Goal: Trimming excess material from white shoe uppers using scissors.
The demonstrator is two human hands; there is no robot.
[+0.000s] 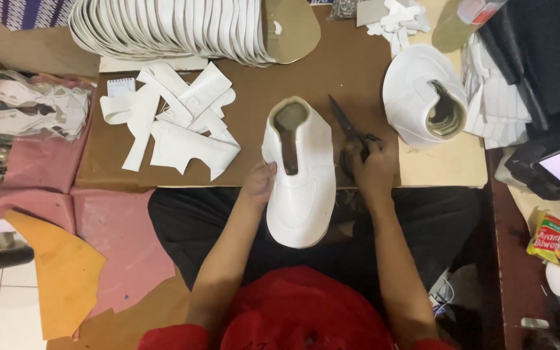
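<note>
Right at the near edge of the desk [254, 84], about the middle, you've got the white shoe upper [301, 175] pulled over its last, toe hanging off toward your lap and the open collar pointing to the far side. Your left hand [258, 183] is pinching the upper's left side edge, fingers curled onto the material, so that's your anchor. Your right hand [372, 170] is closed around the handles of the dark scissors [351, 129], blades pointing away toward the far edge, just beside the upper's right side and not cutting into it

If it were me I'd keep that left pinch firm and low so the upper doesn't twist on the last, and bring the blades in slowly with only the tips doing the work. White material shows every slip, so take small snips rather than 1 long bite. Watch your left fingers, they sit close to where the blades could travel

Space is tight too. There's a loose pile of white cut pieces [176, 123] toward the left side of the desk, a stack of white pieces [170, 29] along the far edge, and a 2nd lasted upper [422, 94] toward the right corner, so keep your elbow in and don't sweep anything off
</note>
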